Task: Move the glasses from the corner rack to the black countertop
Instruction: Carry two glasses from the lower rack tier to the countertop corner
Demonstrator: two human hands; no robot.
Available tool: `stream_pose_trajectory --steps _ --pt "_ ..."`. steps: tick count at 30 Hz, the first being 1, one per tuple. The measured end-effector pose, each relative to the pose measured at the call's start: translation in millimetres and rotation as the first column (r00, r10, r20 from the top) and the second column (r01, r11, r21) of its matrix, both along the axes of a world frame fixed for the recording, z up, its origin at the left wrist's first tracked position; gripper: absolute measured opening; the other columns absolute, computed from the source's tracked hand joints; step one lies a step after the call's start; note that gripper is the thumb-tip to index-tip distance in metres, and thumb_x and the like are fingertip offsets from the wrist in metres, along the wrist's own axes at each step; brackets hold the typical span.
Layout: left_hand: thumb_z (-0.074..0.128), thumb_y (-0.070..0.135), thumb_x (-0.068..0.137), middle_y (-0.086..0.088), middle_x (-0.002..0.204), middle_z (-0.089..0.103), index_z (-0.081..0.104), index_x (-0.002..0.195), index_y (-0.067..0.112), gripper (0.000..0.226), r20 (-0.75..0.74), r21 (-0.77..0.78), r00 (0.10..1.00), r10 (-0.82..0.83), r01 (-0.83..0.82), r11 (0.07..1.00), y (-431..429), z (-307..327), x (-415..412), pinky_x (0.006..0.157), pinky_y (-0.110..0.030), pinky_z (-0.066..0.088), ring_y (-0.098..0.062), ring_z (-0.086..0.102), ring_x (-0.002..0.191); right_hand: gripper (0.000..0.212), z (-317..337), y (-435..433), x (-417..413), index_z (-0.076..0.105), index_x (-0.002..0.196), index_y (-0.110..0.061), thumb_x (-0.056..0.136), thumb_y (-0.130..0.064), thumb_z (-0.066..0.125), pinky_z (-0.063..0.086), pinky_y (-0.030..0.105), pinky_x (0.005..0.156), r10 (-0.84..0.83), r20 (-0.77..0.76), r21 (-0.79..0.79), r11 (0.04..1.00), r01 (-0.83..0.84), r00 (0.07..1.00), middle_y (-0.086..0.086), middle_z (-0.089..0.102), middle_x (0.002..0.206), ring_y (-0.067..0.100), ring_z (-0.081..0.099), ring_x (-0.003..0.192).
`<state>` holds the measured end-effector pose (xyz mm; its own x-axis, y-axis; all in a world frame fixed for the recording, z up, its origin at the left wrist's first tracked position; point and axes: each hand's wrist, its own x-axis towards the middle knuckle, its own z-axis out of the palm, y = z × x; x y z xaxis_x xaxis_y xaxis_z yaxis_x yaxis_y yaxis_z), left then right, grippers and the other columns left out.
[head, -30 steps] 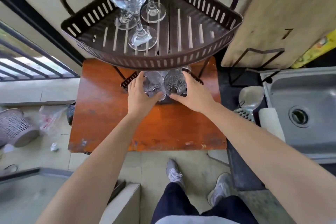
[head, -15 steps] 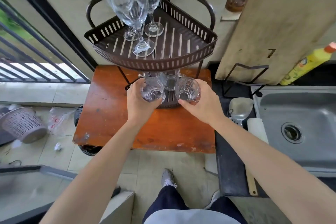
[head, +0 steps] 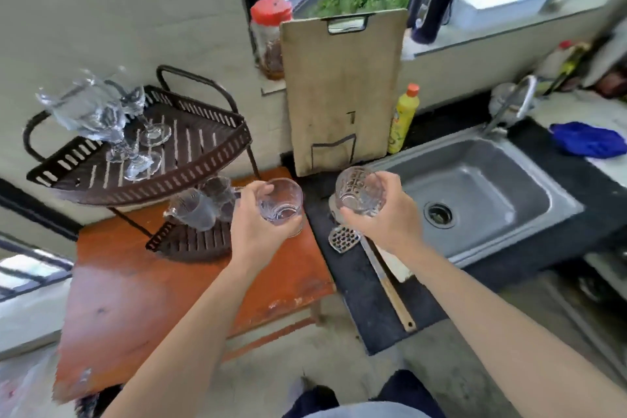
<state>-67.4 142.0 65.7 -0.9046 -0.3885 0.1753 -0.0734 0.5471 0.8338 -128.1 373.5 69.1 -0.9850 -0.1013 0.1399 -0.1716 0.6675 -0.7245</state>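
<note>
My left hand point(head: 258, 231) grips a clear patterned tumbler point(head: 281, 204) above the right edge of the orange table point(head: 142, 299). In my right hand point(head: 383, 224) is a second patterned tumbler point(head: 358, 192), held over the black countertop point(head: 369, 309) left of the sink. The brown corner rack point(head: 190, 170) stands on the table. Its top shelf carries stemmed wine glasses point(head: 91, 119), blurred. On its lower shelf point(head: 190, 244) remain two clear glasses point(head: 200, 210).
A steel sink point(head: 481, 190) is set in the countertop. A slotted spatula point(head: 369, 261) lies on the counter under my right hand. A wooden cutting board point(head: 339, 92) leans on the wall, with a yellow bottle point(head: 403, 119) and a jar point(head: 269, 37) nearby. A blue cloth point(head: 587, 142) lies far right.
Both hands have lifted a tumbler each off the lower shelf and carried them right. The right one is now over the black countertop. The view has swung right and up.
</note>
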Motion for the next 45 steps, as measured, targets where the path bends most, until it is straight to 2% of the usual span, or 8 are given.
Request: stream_pose_trajectory --steps 6,12,16,18,24,32,38,45 --pt "0.089 0.032 0.064 0.012 0.117 0.058 0.045 0.121 0.032 0.072 -0.054 -0.015 0.897 -0.438 0.438 0.899 85 26 -41 0.090 -0.025 0.043 -0.012 0.055 0.111 0.079 7 90 72 0.044 0.122 -0.029 0.062 -0.066 0.078 0.054 0.039 0.080 -0.445 -0.032 -0.019 0.895 0.445 0.895 -0.012 0.064 0.113 0.020 0.066 0.100" --pt "0.090 0.032 0.060 0.018 0.118 0.058 0.046 0.121 0.033 0.075 -0.067 0.038 0.680 -0.730 0.733 0.680 252 49 -27 0.094 -0.030 0.046 -0.009 0.054 0.113 0.075 20 213 184 0.046 0.119 -0.032 0.061 -0.061 0.083 0.055 0.040 0.082 -0.791 -0.064 -0.081 0.612 0.787 0.608 -0.015 0.065 0.113 0.018 0.068 0.103" --pt "0.089 0.031 0.059 0.015 0.117 0.057 0.045 0.115 0.036 0.071 -0.101 0.050 0.497 -0.862 0.868 0.494 376 61 19 0.084 -0.010 0.038 -0.006 0.054 0.108 0.077 27 305 256 0.047 0.124 -0.029 0.063 -0.057 0.086 0.050 0.031 0.083 -0.914 -0.062 -0.073 0.404 0.912 0.400 -0.014 0.065 0.117 0.016 0.067 0.106" --pt "0.089 0.033 0.058 0.017 0.116 0.058 0.044 0.115 0.037 0.072 -0.095 0.044 0.397 -0.913 0.918 0.395 438 63 46 0.080 -0.004 0.036 -0.002 0.054 0.105 0.080 26 351 291 0.047 0.126 -0.028 0.063 -0.057 0.086 0.052 0.033 0.087 -0.954 -0.059 -0.095 0.298 0.950 0.294 -0.011 0.066 0.120 0.018 0.067 0.108" --pt "0.086 0.040 0.055 0.014 0.116 0.060 0.047 0.117 0.034 0.074 -0.090 -0.004 0.207 -0.974 0.978 0.208 628 74 127 0.090 -0.021 0.046 -0.008 0.057 0.109 0.081 38 494 391 0.046 0.128 -0.027 0.064 -0.058 0.085 0.049 0.030 0.084 -0.990 -0.059 -0.096 0.130 0.987 0.125 -0.011 0.066 0.119 0.017 0.067 0.106" --pt "0.087 0.032 0.066 0.014 0.125 0.055 0.043 0.136 0.027 0.083 -0.086 -0.054 0.047 -0.995 0.997 0.052 813 98 205 0.098 -0.025 0.040 -0.010 0.051 0.118 0.081 63 654 488 0.048 0.127 -0.030 0.061 -0.059 0.086 0.055 0.036 0.088 -0.992 -0.075 -0.122 -0.087 0.989 -0.097 -0.008 0.070 0.117 0.018 0.070 0.104" --pt "0.085 0.036 0.068 0.015 0.129 0.053 0.037 0.144 0.030 0.089 -0.024 -0.028 -0.040 -0.999 0.999 -0.039 940 69 215 0.103 -0.033 0.042 -0.011 0.046 0.125 0.080 42 762 504 0.047 0.126 -0.029 0.063 -0.054 0.088 0.053 0.034 0.087 -0.989 -0.031 -0.092 -0.143 0.985 -0.146 -0.008 0.068 0.119 0.018 0.068 0.104" --pt "0.083 0.033 0.074 0.021 0.127 0.053 0.031 0.151 0.022 0.093 -0.023 -0.013 -0.108 -0.994 0.994 -0.108 1132 39 192 0.097 -0.021 0.029 -0.007 0.040 0.125 0.081 25 935 482 0.045 0.130 -0.033 0.064 -0.057 0.086 0.053 0.035 0.092 -0.989 -0.003 -0.032 -0.150 0.988 -0.151 -0.013 0.065 0.115 0.016 0.065 0.109"
